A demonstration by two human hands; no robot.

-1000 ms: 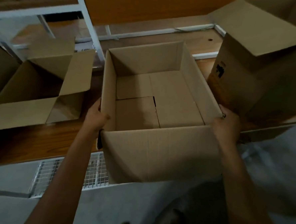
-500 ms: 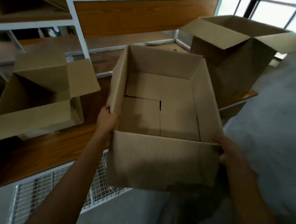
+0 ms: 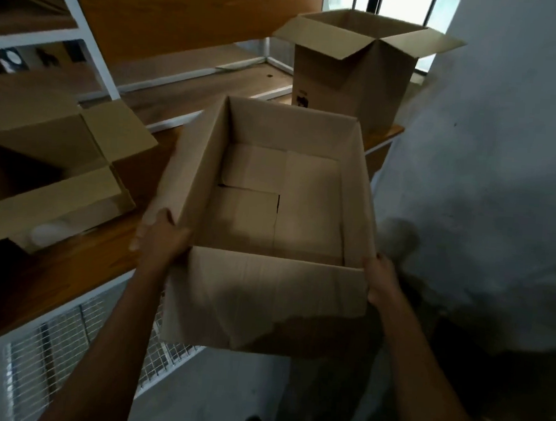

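An open, empty cardboard box [image 3: 264, 300] hangs in the air in front of me, off the wooden shelf. Its top flaps are folded down outside and its bottom flaps are closed. My left hand [image 3: 159, 239] grips the box's near left corner, fingers curled round the left wall. My right hand [image 3: 381, 278] holds the near right corner, thumb at the rim, fingers hidden behind the wall.
A wooden shelf [image 3: 55, 271] in a white metal frame runs along the left. On it lie an open cardboard box [image 3: 54, 170] at the left and a taller open box [image 3: 356, 75] at the back right. A wire mesh panel [image 3: 67, 337] is below. Grey floor [image 3: 485, 158] spreads right.
Both hands have lifted the box off the shelf and carried it back and to the right, toward the floor side. The view has turned right with it.
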